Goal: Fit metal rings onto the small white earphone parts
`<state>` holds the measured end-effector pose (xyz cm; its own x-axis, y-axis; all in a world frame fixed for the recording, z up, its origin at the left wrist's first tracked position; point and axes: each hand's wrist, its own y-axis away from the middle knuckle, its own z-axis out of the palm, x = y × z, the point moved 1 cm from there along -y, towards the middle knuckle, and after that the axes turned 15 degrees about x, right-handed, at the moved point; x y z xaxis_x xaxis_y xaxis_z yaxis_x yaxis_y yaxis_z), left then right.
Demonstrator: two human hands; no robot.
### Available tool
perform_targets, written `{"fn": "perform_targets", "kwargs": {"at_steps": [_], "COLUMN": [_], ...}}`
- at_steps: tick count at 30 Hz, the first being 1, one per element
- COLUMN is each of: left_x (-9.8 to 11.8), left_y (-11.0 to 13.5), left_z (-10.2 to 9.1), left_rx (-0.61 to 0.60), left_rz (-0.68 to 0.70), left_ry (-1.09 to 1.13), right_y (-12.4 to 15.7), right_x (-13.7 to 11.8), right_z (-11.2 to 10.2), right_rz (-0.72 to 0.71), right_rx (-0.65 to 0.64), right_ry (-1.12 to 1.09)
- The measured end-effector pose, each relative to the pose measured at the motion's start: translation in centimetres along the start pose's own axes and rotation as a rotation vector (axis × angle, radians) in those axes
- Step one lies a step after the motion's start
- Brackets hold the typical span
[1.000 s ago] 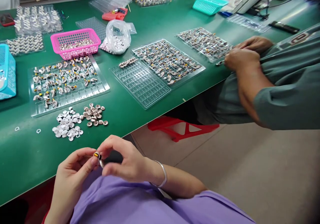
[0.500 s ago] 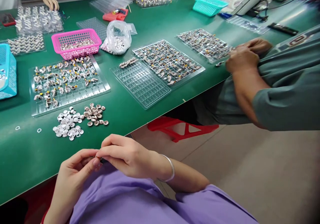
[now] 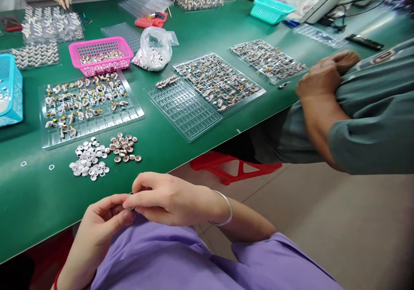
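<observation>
Two bare hands meet at the near edge of a smooth green table (image 3: 200, 35), above a lap covered in purple cloth (image 3: 168, 255). Between their fingertips sits a small dark part (image 3: 131, 208), so well covered that I see only a sliver; I cannot make out its material or its long axis. The left hand (image 3: 100, 222) pinches it between thumb and forefinger; the right hand (image 3: 174, 199), with a silver-coloured band (image 3: 230, 212) at its wrist, has its fingers closed over the same spot. Neither hand is nearer, since both appear to touch it. Beyond the fingertips, just inside the table's near edge, lie two loose piles: round white discs (image 3: 86, 165), closer to the left hand, and small round brownish cups (image 3: 124, 145), beside them and closer to the right hand's knuckles. Behind the piles, farther from that edge, a clear plastic tray (image 3: 137, 108) holds curved pale-grey parts (image 3: 123, 103). At the tray's far edge stands a bright pink, perforated plastic basket (image 3: 111, 67).
</observation>
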<state>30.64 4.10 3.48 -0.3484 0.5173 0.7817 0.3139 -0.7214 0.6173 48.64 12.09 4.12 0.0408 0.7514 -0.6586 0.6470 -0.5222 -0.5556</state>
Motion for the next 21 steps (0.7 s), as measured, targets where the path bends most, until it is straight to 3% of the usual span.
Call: {"fn": "perform_targets", "kwargs": {"at_steps": [5, 12, 21], "left_x": [-0.2, -1.0, -0.3], "left_y": [-0.1, -1.2, -1.0], "left_z": [0.3, -1.0, -1.0], "left_rx": [-0.005, -0.098, -0.018], "left_rz": [-0.006, 0.134, 0.183], "left_ry": [0.022, -0.058, -0.129], "right_y": [0.0, -0.1, -0.5], "right_x": [0.3, 0.6, 0.8], "right_z": [0.2, 0.2, -0.2], "right_rz": [0.037, 0.157, 0.050], "right_rx": [0.032, 0.068, 0.026], "right_ry": [-0.084, -0.185, -0.125]}}
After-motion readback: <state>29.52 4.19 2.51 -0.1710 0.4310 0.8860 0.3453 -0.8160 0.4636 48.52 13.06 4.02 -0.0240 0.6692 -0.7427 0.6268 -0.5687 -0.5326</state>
